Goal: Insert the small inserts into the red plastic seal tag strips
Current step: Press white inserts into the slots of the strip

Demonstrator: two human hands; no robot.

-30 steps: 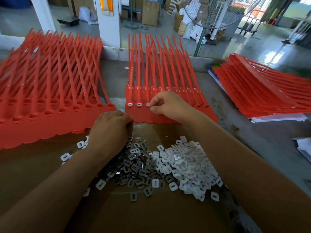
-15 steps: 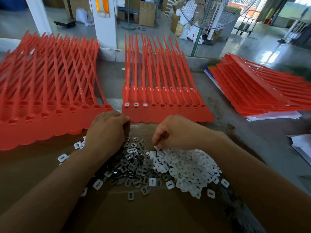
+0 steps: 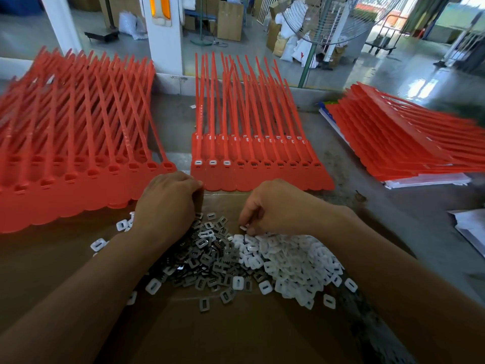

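Note:
A sheet of red seal tag strips (image 3: 262, 177) lies straight ahead, its tails pointing away. White inserts sit in its three leftmost sockets (image 3: 212, 162); the sockets to their right are open. In front of it lie a heap of metal inserts (image 3: 207, 256) and a heap of white plastic inserts (image 3: 294, 261) on brown cardboard (image 3: 236, 332). My right hand (image 3: 273, 206) hovers over the near edge of the white heap and pinches a white insert (image 3: 244, 227) at its fingertips. My left hand (image 3: 168, 203) rests curled on the metal heap; what its fingers hold is hidden.
A larger stack of red strips (image 3: 73, 158) lies to the left, and another stack (image 3: 409, 143) sits on white sheets to the right. The grey table (image 3: 420, 232) runs to a low wall at the back. White papers (image 3: 472, 229) lie at the right edge.
My right hand came back from the strip's sockets to the white heap and picked up an insert. A third socket now holds a white insert. The left hand stayed put.

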